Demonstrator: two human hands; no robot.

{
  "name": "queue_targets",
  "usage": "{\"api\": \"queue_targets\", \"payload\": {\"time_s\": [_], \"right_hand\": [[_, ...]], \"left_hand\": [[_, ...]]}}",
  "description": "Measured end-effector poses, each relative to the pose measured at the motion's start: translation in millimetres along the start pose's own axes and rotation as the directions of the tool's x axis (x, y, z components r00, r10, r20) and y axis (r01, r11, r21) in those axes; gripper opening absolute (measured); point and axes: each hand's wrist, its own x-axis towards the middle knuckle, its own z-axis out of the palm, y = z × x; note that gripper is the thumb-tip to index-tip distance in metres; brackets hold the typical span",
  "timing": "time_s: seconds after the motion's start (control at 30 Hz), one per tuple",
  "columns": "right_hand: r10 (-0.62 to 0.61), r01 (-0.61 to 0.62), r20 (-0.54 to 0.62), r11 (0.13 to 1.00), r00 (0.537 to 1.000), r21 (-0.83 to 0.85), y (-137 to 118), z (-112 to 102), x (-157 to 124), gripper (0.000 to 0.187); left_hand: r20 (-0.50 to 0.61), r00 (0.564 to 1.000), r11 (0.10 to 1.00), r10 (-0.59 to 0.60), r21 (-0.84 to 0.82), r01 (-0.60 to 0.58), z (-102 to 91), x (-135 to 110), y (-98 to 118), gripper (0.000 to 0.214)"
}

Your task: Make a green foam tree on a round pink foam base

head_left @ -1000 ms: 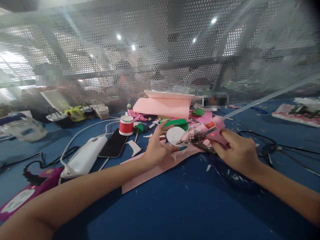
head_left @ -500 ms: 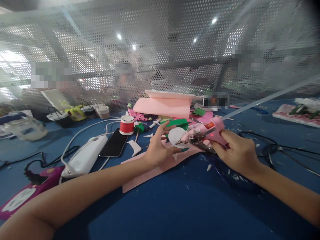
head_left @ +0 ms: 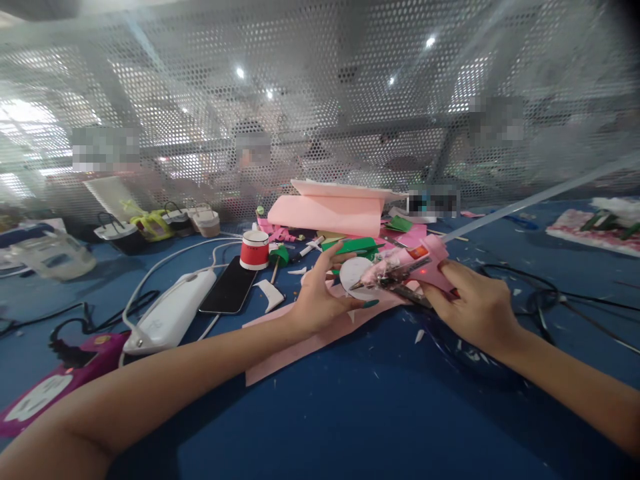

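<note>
My right hand is wrapped round the handle of a pink glue gun, whose red light is lit. A clear glue stick juts far out of its back end. The gun's nozzle points left, in front of a white round piece. Thumb and fingers of my left hand curve around this round piece; its far side is hidden. Below both hands lies a sheet of pink paper. Green paper lies just behind the round piece.
Left of my hands are a red-and-white cup, a black phone, a white power strip and a purple device. Folded pink sheets stand at the back before a perforated screen. Black cables lie at right.
The glue gun's nozzle and the round piece have shifted very slightly against each other. My hands stay in nearly the same place, and the view has moved a little.
</note>
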Motion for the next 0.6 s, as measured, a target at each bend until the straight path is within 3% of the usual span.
{"api": "queue_targets", "payload": {"time_s": [0.3,0.6], "right_hand": [[0.042,-0.042,0.016,0.998,0.999,-0.050,-1.3,0.8,-2.2,0.008],[0.005,-0.004,0.010,0.999,1.000,-0.048,-2.5,-0.5,1.0,0.014]], "left_hand": [[0.025,0.999,0.999,0.045,0.001,-0.045,-0.1,-0.3,2.8,0.090],[0.065,0.996,0.997,0.055,0.049,-0.058,-0.7,-0.9,-3.7,0.098]]}}
